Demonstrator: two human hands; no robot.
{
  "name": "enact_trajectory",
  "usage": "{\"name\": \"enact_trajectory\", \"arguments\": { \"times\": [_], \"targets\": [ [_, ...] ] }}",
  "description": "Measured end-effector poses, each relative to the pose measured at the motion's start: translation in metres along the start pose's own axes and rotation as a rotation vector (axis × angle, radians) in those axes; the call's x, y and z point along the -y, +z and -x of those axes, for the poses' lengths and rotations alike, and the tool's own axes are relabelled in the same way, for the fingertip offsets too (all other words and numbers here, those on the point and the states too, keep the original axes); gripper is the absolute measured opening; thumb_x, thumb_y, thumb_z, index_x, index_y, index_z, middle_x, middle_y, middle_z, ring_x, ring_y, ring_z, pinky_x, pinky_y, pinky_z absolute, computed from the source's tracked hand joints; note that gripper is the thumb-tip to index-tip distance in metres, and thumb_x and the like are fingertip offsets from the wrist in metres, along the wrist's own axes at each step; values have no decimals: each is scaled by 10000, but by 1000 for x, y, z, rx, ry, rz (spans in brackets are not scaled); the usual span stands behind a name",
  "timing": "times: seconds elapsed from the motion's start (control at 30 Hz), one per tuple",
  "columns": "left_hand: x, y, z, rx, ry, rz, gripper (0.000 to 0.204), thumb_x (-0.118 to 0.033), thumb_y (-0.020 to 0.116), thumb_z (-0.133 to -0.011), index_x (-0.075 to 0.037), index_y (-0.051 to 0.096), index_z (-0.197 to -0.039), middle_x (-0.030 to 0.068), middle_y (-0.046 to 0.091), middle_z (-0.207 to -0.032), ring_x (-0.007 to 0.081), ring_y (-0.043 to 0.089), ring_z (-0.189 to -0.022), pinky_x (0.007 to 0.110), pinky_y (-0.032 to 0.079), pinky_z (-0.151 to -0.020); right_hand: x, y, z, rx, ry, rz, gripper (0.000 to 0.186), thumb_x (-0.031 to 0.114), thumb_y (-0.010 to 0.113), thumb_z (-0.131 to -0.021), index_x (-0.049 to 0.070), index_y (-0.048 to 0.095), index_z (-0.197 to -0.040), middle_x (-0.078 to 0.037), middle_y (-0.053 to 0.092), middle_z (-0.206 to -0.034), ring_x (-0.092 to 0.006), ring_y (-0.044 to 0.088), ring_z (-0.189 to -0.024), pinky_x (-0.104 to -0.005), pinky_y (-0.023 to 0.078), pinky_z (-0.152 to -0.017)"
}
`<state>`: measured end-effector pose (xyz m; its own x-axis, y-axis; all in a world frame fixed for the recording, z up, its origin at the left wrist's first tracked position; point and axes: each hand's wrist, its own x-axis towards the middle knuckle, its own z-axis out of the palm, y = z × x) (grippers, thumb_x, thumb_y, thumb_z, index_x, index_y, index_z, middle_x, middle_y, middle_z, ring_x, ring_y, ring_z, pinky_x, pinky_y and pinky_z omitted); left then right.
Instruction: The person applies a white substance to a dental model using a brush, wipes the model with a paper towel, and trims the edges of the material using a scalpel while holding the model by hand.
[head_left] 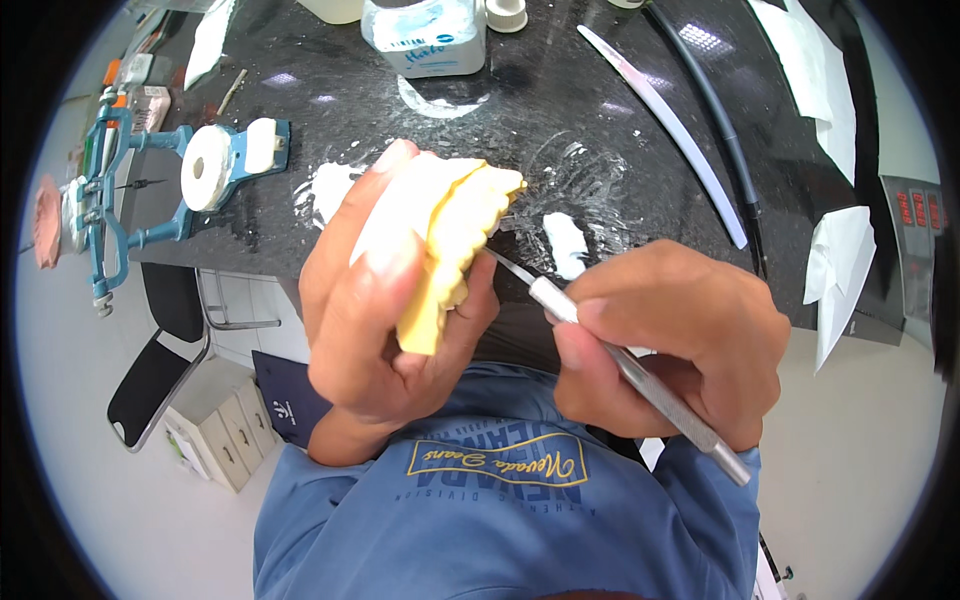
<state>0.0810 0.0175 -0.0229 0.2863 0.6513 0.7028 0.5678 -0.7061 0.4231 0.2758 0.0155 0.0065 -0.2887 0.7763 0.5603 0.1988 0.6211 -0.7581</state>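
Yellow plaster teeth model (455, 235) held up over the counter edge, close to the chest, teeth row facing right. Left hand (385, 300) wrapped around it, thumb across the near face, fingers (475, 305) clamped behind the base. Right hand (675, 340) pinching a metal-handled knife (620, 365) pen-style, fingers closed tight on the handle, thin blade tip (505, 262) touching the model's right edge just under the teeth.

To trim well, by my read:
- Keep the model locked in the left palm, no wobble; plaster chips if it shifts mid-cut.
- Shave thin, light passes, blade nearly flat to the surface.
- Cut away from the left fingertips, which sit just beside the blade tip. Main risk here.
- Brace the right hand against the left for control; currently apart, only the blade bridging.
- Stay off the teeth, work only the margin below.

Around: dark speckled counter (560, 90) with white plaster smears (565, 243) near the model. Long white spatula (665, 125) and a dark hose (715, 120) well apart to the right. White plastic tub (425, 35) at the back. Blue jaw-hinge frame (150, 180) with a white plaster mount at far left. Paper towels (835, 260) at right edge.
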Motion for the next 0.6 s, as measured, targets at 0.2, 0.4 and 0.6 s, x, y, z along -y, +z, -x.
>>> {"name": "enact_trajectory", "arguments": {
  "times": [0.2, 0.4, 0.6],
  "targets": [
    [0, -8, -2, -6, -146, 67, 812, -34, 763, -769, 16, 247, -1394, 316, 436, -1308, 420, 570, -1165, 446, 554, -955, 2, -2, 0, 34, -52, 32, 348, -134, 703, -642, -24, 575, -947, -160, 648, -704, -216, 634, -546, -273, 491, -475],
    [-3, -8, 1, -50, -251, 155, 844, -42, 794, -740, -14, 263, -1395, 312, 474, -1305, 369, 583, -1170, 417, 550, -962, -3, 5, 0, -13, -136, 25, 354, -137, 686, -626, -45, 572, -949, -168, 645, -676, -221, 634, -530, -268, 497, -475],
    [-2, -7, 3, -62, -260, 174, 838, -42, 798, -749, -22, 261, -1392, 337, 501, -1291, 370, 589, -1164, 410, 545, -963, -2, 5, -2, 11, -106, 18, 337, -138, 686, -650, -54, 570, -955, -177, 648, -682, -220, 644, -546, -263, 504, -485]
  ]
}}
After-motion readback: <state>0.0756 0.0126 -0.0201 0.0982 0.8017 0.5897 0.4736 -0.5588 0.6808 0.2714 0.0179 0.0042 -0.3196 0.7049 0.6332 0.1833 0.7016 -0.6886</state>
